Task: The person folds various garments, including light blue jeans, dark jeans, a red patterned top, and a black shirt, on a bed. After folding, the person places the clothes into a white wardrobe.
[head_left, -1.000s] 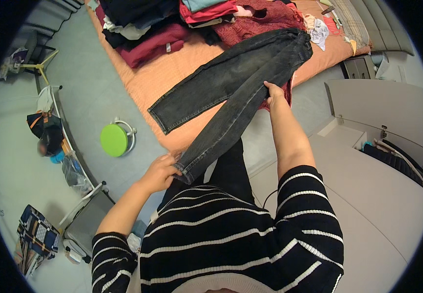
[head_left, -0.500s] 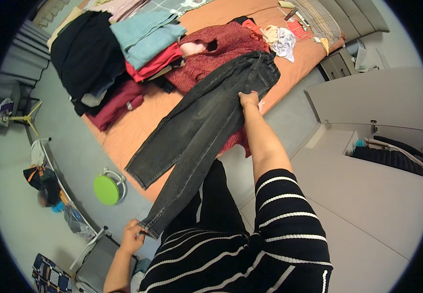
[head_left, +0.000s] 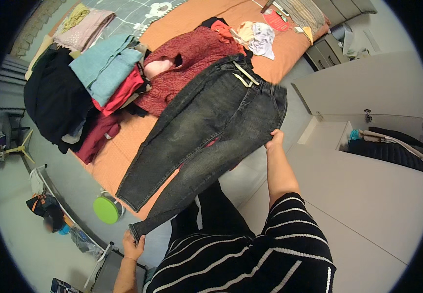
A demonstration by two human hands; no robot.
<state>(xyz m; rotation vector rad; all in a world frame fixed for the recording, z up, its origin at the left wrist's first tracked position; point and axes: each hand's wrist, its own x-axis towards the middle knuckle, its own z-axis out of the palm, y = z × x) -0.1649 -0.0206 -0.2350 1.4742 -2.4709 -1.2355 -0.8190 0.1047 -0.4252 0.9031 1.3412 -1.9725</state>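
Note:
A pair of dark grey jeans (head_left: 206, 132) is stretched out over the edge of an orange bed (head_left: 116, 161). My left hand (head_left: 133, 244) grips the hem of the nearer leg, low in the view. My right hand (head_left: 274, 140) holds the jeans by the side near the waistband, at the bed's edge. The waistband with its pale drawstring lies toward the bed's middle, partly over a dark red patterned garment (head_left: 187, 63).
Piles of clothes in black (head_left: 55, 97), light blue (head_left: 106, 66) and red lie on the bed's left part, and a white crumpled cloth (head_left: 262, 36) at its far end. A green round lid (head_left: 106, 210) is on the floor. A white open wardrobe (head_left: 367, 146) stands at the right.
The jeans have been pulled further off the bed toward me and spread wider. My left hand with the hem has dropped lower, and my view has swung toward the clothes piles.

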